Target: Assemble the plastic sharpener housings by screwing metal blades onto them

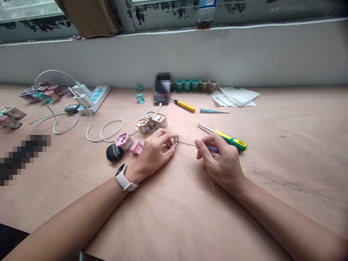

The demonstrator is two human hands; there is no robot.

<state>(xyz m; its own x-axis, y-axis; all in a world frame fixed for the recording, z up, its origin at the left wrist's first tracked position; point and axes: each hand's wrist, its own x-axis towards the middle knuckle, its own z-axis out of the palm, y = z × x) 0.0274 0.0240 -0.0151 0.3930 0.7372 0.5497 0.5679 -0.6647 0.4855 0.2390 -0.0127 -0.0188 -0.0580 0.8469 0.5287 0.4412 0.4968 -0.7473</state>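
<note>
My left hand (157,146) pinches a small piece (177,139), pale or clear, between thumb and fingers; most of it is hidden. In my right hand (221,156) is a screwdriver with a purple handle (212,149), its thin shaft pointing left and its tip at the small piece. Just left of my left hand are a pink pencil sharpener (124,141) and a pink sharpener part (136,147). Beyond it stand several cream pencil sharpeners (159,119). A green and yellow screwdriver (231,140) lies behind my right hand.
A black case (114,152) sits by the pink sharpener. Farther back are a phone (162,88) on a white cable, a yellow screwdriver (185,105), a blue screwdriver (213,111), white papers (239,96) and a row of sharpeners (187,86). A power strip (99,98) stands left.
</note>
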